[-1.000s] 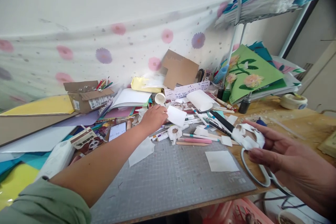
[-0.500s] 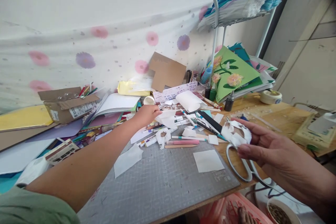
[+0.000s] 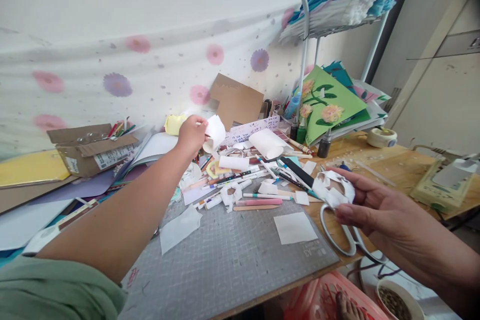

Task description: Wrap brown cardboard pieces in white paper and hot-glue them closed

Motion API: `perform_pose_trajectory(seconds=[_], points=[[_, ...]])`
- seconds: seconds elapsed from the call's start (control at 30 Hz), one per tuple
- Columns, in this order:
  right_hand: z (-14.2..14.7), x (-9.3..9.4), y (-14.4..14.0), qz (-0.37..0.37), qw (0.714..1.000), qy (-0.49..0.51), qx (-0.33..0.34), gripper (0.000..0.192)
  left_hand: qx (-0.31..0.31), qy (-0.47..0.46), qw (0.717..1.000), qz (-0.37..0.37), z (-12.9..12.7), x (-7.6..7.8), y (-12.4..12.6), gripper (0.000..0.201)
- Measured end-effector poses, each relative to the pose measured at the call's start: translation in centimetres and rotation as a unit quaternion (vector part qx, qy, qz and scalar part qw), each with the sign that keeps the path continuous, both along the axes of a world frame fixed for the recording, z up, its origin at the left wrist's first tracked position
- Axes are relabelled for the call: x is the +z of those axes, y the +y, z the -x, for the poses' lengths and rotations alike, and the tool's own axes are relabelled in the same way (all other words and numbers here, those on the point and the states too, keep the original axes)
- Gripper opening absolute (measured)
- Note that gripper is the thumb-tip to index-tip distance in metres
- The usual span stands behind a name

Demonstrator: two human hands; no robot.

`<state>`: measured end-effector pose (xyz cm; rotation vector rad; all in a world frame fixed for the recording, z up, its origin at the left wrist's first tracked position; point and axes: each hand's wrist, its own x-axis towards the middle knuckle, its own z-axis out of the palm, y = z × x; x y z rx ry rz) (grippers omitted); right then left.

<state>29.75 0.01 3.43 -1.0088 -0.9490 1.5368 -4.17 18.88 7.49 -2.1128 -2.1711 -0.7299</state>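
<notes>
A white piece of paper (image 3: 215,130) is pinched in my left hand (image 3: 192,135), held up above the cluttered back of the table. Between the thumb and fingers of my right hand (image 3: 369,205) is a cut paper ring (image 3: 333,190), white with an open middle. Just under that hand lie scissors (image 3: 348,247) with pale handles, at the table's right edge. A similar paper ring (image 3: 230,195) rests among the markers. Two flat paper pieces, one on the left (image 3: 180,227) and a squarish one on the right (image 3: 295,227), lie on the grey cutting mat (image 3: 225,270).
Markers (image 3: 258,202), paper scraps and a white paper roll (image 3: 266,144) crowd the table's middle. A cardboard box (image 3: 93,147) stands at left. Green flower artwork (image 3: 332,105) leans by a rack of pipe cleaners (image 3: 345,5). A glue gun-like pale device (image 3: 444,185) sits far right.
My left hand has lifted and moved left and away with the paper, uncovering a small white roll and yellow ring below. My right hand keeps its hold on the paper ring.
</notes>
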Motion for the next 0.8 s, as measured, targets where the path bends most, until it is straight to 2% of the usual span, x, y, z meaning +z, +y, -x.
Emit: perform_pose_trajectory(seconds=[0.13, 0.2, 0.3, 0.4, 0.47, 0.57, 0.7, 0.77, 0.8], points=[[-0.1, 0.0, 0.0, 0.002, 1.000, -0.001, -0.008, 0.057, -0.007, 0.028, 1.000, -0.003, 1.6, -1.3, -0.5, 0.033], [-0.1, 0.0, -0.1, 0.009, 1.000, -0.002, -0.010, 0.058, -0.033, 0.066, 0.997, -0.015, 2.0, -1.9, -1.5, 0.032], [-0.2, 0.1, 0.0, 0.017, 1.000, 0.008, -0.019, 0.061, -0.134, 0.126, 0.983, -0.025, 1.5, -2.6, -3.3, 0.028], [-0.1, 0.1, 0.1, 0.020, 0.999, 0.018, -0.023, 0.060, -0.275, 0.182, 0.944, 0.006, 0.4, -3.3, -5.1, 0.034], [0.2, 0.1, 0.1, 0.014, 1.000, 0.018, -0.019, 0.059, -0.316, 0.205, 0.926, 0.000, -0.2, -3.8, -5.8, 0.036], [0.6, -0.1, 0.1, 0.005, 1.000, 0.025, -0.007, 0.062, -0.308, 0.212, 0.926, -0.059, -0.9, -3.7, -6.6, 0.016], [1.5, -0.2, 0.5, -0.008, 1.000, 0.021, 0.009, 0.071, -0.256, 0.172, 0.936, -0.169, -1.7, -2.0, -9.1, 0.025], [1.9, -0.3, 0.7, -0.015, 1.000, 0.011, 0.009, 0.073, -0.281, 0.140, 0.931, -0.186, -2.1, -1.4, -11.1, 0.025], [2.2, -0.3, 0.8, -0.023, 1.000, 0.005, 0.010, 0.073, -0.329, 0.076, 0.924, -0.180, -2.2, -1.4, -12.1, 0.023]])
